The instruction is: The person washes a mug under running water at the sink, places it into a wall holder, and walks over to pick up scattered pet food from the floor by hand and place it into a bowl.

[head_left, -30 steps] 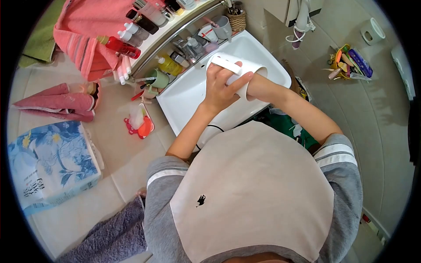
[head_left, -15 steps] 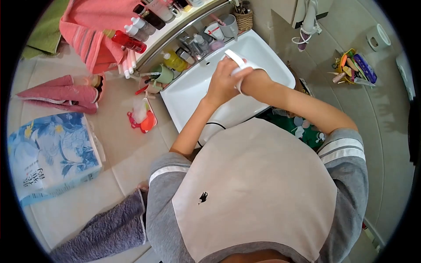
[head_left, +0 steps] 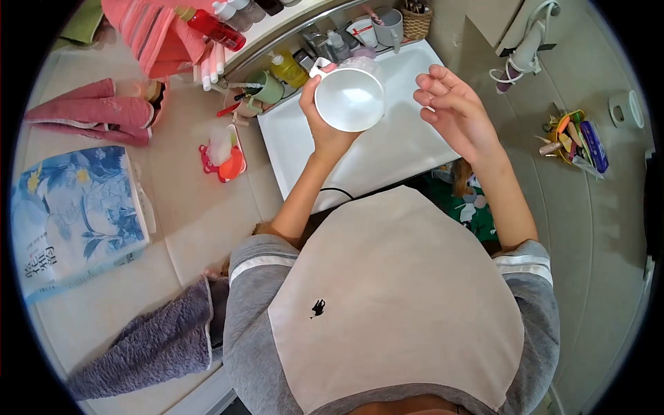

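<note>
Withdrawn from the cup (head_left: 350,101), right hand (head_left: 455,114) is empty; left hand (head_left: 325,129) grasps it: likely light, stiff, slippery; best held by the handle (head_left: 319,68).

pale tiled walls (head_left: 570,235) stand around a white shelf (head_left: 280,25)

cup (head_left: 349,100): white | sink (head_left: 411,152): white | pack (head_left: 83,207): blue floral | towel (head_left: 159,41): coral, grey stripes | bottle (head_left: 213,29): red

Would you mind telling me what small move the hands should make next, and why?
Perhaps bring the right hand over to steady the white cup, since the left hand alone holds it above the sink, while the right hand appears empty and apart from it.
</note>
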{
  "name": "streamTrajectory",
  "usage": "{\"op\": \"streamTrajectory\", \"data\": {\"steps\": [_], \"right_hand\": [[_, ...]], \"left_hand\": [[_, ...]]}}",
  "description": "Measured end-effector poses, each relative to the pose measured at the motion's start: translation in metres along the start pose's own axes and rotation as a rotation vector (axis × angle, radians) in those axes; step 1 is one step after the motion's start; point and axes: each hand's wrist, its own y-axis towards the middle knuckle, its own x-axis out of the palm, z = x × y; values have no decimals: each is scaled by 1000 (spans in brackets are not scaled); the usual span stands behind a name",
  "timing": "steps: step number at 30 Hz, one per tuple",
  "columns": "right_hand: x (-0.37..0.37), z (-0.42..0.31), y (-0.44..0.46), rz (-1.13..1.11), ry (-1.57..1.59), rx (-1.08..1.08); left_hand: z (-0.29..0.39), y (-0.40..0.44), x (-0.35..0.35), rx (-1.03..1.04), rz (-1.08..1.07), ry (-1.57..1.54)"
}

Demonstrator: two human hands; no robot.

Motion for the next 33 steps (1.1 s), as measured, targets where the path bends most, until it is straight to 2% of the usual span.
{"op": "streamTrajectory", "data": {"steps": [8,15,18,20,21,23,24,26,27,28,29,31,33], "right_hand": [[-1,2,20,-90,225,132],[0,0,37,-160,255,176],[-5,6,48,-136,210,169],[-26,19,63,-123,-138,171],[-33,26,66,-130,-139,175],[-47,40,75,1,-1241,59],[-54,47,76,-1,-1241,50],[-69,60,72,-98,-2098,120],[-86,69,69,-92,-2108,108],[-107,82,62,-195,-1902,50],[-121,94,56,-287,-1698,-5],[-128,106,46,-259,-1869,171],[-131,113,40,-235,-1881,119]], "left_hand": [[1,3,-3,40,5,28],[-11,3,-4,-15,13,26],[-16,3,-6,7,100,-47],[-16,1,-16,-254,-153,198],[-21,-4,-20,-256,-147,203],[-42,-21,-30,-201,-772,663],[-54,-32,-35,-195,-768,668],[-85,-63,-43,-462,-561,526],[-111,-82,-49,-451,-552,525],[-140,-103,-56,-1084,-136,-13],[-157,-108,-60,-1624,330,-616],[-121,-99,-60,-1805,331,-1083],[-155,-147,-42,-2094,562,-1558]]}}
